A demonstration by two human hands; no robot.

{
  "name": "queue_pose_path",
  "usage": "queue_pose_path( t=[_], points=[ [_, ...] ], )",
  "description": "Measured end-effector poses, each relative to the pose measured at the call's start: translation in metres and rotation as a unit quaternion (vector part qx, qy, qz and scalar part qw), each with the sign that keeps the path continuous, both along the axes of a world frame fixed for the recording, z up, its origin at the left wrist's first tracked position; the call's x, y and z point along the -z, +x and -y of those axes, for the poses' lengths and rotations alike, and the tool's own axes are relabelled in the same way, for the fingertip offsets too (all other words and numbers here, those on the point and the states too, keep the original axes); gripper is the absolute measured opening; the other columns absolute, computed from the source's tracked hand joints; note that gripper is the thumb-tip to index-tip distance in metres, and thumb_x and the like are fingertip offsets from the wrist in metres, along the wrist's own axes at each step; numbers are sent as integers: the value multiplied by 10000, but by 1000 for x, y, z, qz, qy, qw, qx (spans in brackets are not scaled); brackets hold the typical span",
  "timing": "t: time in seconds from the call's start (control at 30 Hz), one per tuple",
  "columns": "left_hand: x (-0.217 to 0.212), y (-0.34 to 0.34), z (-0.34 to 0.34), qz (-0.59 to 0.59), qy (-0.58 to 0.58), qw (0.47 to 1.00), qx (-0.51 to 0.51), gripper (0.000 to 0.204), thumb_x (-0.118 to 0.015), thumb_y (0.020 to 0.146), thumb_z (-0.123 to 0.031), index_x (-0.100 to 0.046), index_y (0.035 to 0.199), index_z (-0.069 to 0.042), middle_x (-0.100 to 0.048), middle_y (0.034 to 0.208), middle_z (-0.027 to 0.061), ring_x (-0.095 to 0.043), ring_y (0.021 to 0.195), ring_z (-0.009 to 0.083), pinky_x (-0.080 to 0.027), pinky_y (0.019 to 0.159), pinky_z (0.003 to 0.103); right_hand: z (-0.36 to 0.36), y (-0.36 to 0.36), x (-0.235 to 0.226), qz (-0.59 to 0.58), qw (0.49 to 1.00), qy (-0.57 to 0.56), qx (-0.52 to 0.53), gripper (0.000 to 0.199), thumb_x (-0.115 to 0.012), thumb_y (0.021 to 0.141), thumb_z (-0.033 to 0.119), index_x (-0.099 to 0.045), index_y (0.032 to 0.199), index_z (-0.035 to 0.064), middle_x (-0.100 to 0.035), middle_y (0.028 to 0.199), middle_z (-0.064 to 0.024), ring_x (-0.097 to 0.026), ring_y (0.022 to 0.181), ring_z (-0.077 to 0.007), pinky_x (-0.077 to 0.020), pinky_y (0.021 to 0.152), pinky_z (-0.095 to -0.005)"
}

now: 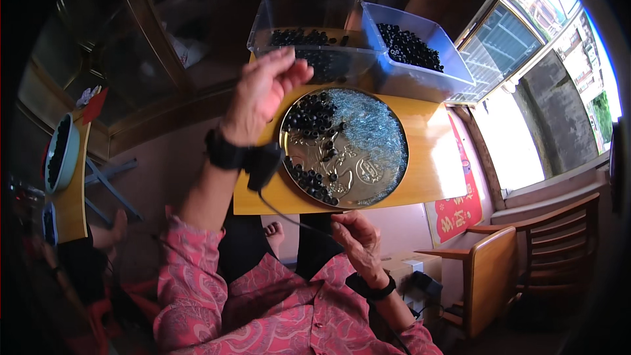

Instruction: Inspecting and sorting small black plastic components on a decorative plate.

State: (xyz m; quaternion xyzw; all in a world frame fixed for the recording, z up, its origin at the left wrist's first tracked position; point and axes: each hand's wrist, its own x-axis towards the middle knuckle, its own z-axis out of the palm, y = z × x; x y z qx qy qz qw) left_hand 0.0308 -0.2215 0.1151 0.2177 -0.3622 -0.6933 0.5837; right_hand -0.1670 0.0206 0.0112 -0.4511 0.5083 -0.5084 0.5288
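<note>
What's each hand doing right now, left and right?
Left hand: raised, fingers pinched; anything held is too small to tell.
Right hand: closed near the lap, contents unclear.

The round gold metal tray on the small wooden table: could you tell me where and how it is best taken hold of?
I would take the round gold metal tray by its raised rim at the near right edge, coming from the right. That rim is bare, while the small black beads lie on the left and the left hand hovers there.
</note>
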Motion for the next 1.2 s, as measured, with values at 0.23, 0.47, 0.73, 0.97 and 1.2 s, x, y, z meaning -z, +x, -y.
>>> queue_pose_path(
  t=[0.23,0.47,0.73,0.97,1.2],
  points=[
    [-10,-14,65,15,10,999,-29,150,-615,912,-100,-615,911,50,-623,945,167,-640,957,294,-550,898,414,-3,-5,4,6,1000,2,14,147,-644,909,84,-639,1038,14,-596,810,34,-539,718,-33,-460,652,-180],
    [43,-26,-6,90,12,991,-98,154,-612,910,-88,-615,965,56,-650,943,148,-662,906,235,-558,862,347,-2,-12,11,20,999,30,22,116,-624,902,35,-635,1002,-23,-588,840,-4,-575,719,-60,-480,651,-200],
    [89,-44,-68,540,-210,808,-108,74,-689,808,-54,-696,854,3,-647,788,48,-605,689,111,-483,615,235,0,-11,18,18,1000,13,20,125,-625,888,27,-641,1000,-27,-589,849,-28,-586,717,-77,-481,650,-212],
    [94,-58,-96,588,-267,762,-49,118,-721,728,-65,-705,833,-16,-618,784,109,-621,693,223,-493,627,319,2,-14,18,-6,1000,-22,22,116,-619,888,14,-644,992,-31,-581,865,-33,-584,717,-82,-477,646,-216],
    [99,-62,-110,646,-325,688,-68,179,-756,700,-127,-697,836,-27,-604,837,129,-614,748,297,-493,678,370,4,-15,17,-45,997,-58,16,125,-623,898,13,-645,1019,-13,-558,866,2,-554,724,-58,-461,648,-197]
  ],
)
